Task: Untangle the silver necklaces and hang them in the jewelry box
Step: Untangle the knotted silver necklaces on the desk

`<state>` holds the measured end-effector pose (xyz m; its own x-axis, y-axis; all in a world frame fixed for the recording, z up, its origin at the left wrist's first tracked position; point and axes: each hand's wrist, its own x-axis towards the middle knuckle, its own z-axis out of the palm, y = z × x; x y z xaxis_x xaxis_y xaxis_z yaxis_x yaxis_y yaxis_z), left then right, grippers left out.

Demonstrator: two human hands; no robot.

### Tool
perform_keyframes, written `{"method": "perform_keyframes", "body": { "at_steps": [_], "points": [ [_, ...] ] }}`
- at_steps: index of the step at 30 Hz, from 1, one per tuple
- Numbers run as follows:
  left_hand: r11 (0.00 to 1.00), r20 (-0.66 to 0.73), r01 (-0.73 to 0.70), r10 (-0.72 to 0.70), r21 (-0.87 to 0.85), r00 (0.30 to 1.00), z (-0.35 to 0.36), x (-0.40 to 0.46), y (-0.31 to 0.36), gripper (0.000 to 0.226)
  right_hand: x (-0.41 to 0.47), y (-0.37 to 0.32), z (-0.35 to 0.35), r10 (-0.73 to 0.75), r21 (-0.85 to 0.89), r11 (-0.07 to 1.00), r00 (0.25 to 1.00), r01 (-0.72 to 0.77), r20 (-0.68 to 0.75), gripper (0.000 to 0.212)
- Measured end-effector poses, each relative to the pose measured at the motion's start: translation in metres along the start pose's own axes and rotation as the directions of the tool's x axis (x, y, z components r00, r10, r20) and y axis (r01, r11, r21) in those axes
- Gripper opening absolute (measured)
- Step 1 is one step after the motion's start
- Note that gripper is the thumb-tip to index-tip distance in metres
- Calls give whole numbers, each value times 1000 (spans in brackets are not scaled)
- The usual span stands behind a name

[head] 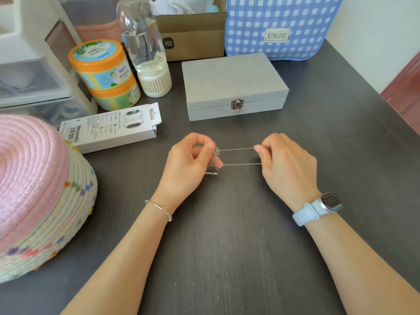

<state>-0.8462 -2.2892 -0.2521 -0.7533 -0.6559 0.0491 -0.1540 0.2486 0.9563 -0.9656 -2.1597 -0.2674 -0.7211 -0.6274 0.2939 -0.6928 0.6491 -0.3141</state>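
Both hands were above the dark table (238,235), fingers curled. The left hand (188,162) pinched a bunched knot of the silver necklaces (238,156) between thumb and fingertips; the right hand (286,162) pinched the opposite end. Two thin strands ran taut and roughly parallel between the hands, with a short loop hanging below the left fingers. The grey jewelry box (234,87) stood beyond the hands, lid down and clasp (237,104) fastened. How many chains formed the knot could not be made out, and the left fingers hid part of the tangle.
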Motion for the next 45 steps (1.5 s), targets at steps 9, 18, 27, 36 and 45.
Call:
{"method": "perform_keyframes", "body": {
  "at_steps": [9,18,27,36,45],
  "points": [
    [920,1,-76,82,384,997,-1,5,-12,11,2,3,5,-35,3,999,999,35,25,8],
    [971,58,-91,80,222,995,-1,6,-10,20,-3,-18,2,-130,439,884,987,160,-98,23],
    [985,75,-153,147,82,986,1,4,-9,19,11,-39,-3,-119,766,598,919,-237,377,18],
    [896,-99,-161,220,415,970,6,3,-16,10,10,-44,10,-103,685,722,966,-91,237,25],
    [929,-92,-192,231,317,969,3,6,-17,14,8,-38,16,-139,698,716,975,-20,171,14]
  ]
}}
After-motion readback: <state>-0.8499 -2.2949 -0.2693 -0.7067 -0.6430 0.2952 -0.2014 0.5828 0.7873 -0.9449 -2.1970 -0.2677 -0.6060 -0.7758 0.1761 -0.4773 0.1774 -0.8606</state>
